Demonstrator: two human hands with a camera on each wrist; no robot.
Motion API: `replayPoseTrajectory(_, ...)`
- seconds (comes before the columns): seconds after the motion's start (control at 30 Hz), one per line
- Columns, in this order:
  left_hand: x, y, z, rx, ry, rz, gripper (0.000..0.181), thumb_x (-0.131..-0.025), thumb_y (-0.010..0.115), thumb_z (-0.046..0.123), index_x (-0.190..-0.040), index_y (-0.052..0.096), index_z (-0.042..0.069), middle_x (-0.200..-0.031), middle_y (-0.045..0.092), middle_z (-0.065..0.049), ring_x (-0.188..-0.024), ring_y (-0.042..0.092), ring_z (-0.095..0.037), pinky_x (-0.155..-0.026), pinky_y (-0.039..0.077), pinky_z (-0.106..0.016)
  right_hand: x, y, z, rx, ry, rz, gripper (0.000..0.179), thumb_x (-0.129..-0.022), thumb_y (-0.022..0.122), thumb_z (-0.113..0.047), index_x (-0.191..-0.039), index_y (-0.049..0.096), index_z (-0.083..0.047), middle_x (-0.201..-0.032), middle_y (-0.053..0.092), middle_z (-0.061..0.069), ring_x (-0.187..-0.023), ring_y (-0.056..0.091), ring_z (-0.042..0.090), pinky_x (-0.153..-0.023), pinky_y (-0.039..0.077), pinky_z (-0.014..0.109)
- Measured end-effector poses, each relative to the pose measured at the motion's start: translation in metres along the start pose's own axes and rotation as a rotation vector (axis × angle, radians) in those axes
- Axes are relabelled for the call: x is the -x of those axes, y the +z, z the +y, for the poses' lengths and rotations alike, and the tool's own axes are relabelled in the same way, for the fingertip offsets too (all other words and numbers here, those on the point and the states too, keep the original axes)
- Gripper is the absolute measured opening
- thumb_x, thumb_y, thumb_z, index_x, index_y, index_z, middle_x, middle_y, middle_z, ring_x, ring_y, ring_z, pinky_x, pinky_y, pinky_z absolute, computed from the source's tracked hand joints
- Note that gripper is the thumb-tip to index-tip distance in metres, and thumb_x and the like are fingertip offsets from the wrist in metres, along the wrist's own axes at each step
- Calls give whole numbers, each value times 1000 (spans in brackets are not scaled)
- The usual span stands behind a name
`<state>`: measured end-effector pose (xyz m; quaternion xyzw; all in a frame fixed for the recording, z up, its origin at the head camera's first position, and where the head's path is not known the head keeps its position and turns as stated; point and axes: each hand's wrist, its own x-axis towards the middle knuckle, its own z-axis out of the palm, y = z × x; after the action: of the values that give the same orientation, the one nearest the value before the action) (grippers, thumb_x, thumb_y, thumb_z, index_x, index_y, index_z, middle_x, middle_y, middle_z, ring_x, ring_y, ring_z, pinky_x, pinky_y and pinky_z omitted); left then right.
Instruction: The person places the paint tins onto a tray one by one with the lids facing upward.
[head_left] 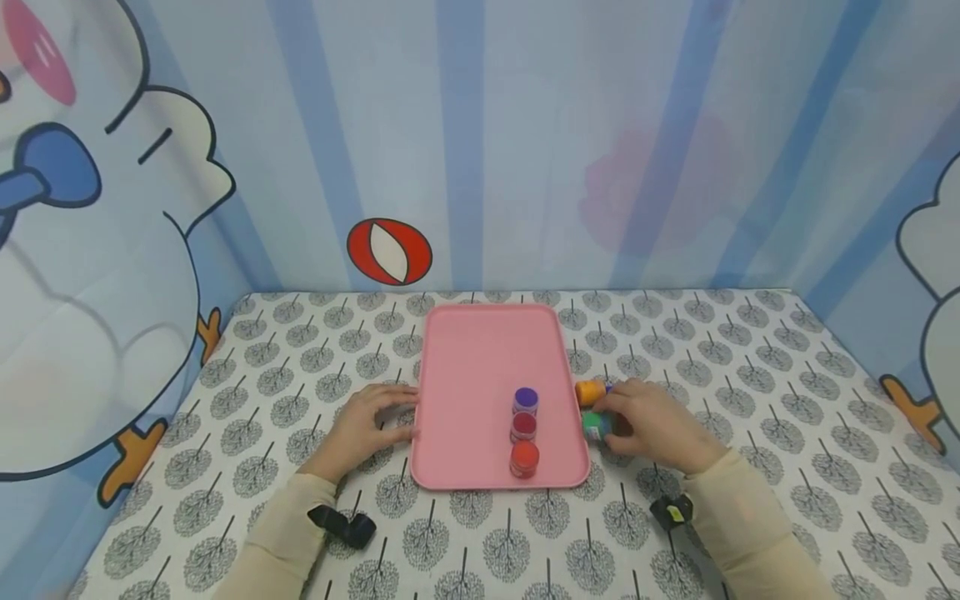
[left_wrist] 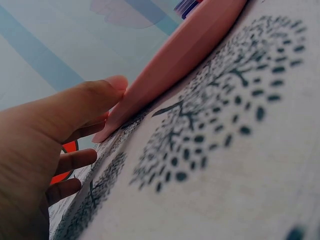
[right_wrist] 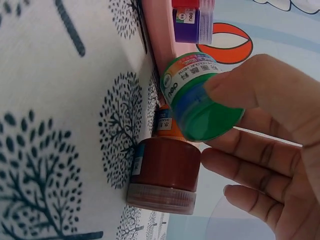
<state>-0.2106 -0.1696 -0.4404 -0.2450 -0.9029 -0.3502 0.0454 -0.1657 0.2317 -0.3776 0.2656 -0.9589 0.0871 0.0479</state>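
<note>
A green paint jar (right_wrist: 202, 100) is pinched between the thumb and fingers of my right hand (head_left: 651, 421), just off the tray's right edge, its axis tilted. An orange jar (head_left: 590, 392) lies on the table beside that hand. In the right wrist view a brownish-red jar (right_wrist: 164, 172) lies on its side near the fingers; the hand hides it in the head view. My left hand (head_left: 367, 425) touches the left rim of the pink tray (head_left: 480, 358) with its fingers extended. On the tray a purple jar (head_left: 526, 401), a dark red jar (head_left: 523, 427) and a bright red jar (head_left: 524, 458) stand in a row.
A white cloth with grey tree prints (head_left: 465, 550) covers the table. Behind it hangs a blue striped curtain (head_left: 510, 150) with cartoon figures. Black wrist cameras are strapped at the left sleeve (head_left: 281, 533) and right sleeve (head_left: 750, 517).
</note>
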Motion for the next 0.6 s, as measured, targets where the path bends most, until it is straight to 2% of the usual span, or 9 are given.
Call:
replayPoseTrajectory(0.23,0,-1,0,13,-2,4,49,-76,80,35,-120,67,17,-133,61,-5,-127,51,-29,-111,34,-56,-2,-2,-2,-43,-6,16,32,-75,78,-23,-104,72,-9,-86,62,-4,-69,51,6,-60,44,17)
replayPoseTrajectory(0.6,0,-1,1,2,12,5,48,-76,79,34,-120,67,17,-133,61,-4,-126,52,-28,-111,34,-55,-1,-4,-7,-78,5,36,33,-78,77,-22,-108,69,-11,-96,65,-2,-73,58,8,-64,51,17)
